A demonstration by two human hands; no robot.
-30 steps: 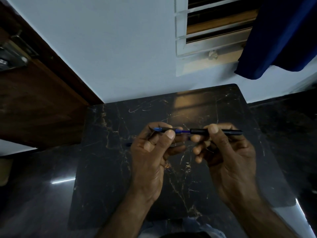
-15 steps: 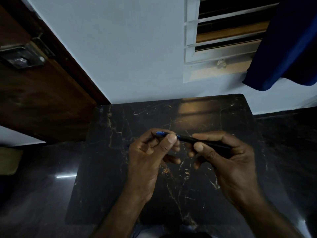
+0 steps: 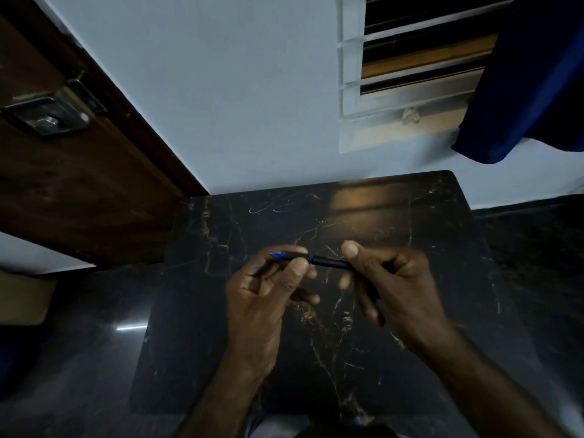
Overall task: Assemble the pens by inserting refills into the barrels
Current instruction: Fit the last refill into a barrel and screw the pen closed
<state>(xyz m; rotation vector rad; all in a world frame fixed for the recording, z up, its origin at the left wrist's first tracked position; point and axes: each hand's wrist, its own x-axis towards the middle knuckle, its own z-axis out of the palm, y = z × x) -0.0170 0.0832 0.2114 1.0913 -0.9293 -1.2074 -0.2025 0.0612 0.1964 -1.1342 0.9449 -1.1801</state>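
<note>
The desk (image 3: pixel 221 311) is dark marble, and both hands work above its middle. The right hand (image 3: pixel 401 289) has its fingers clamped on the black barrel (image 3: pixel 328 263); the left hand (image 3: pixel 262 295) has its fingers pinched on the blue tip end (image 3: pixel 279 254). The pen's long axis runs left to right, slightly tilted — blue end toward the left hand. Seating the parts likely calls for a push along that axis — hands toward each other.

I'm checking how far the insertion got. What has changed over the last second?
The blue refill has gone deeper into the black barrel: less blue shows between the hands, which have closed together. The pen now tilts down to the right. Left hand and right hand keep their grips above the marble tabletop.
</note>
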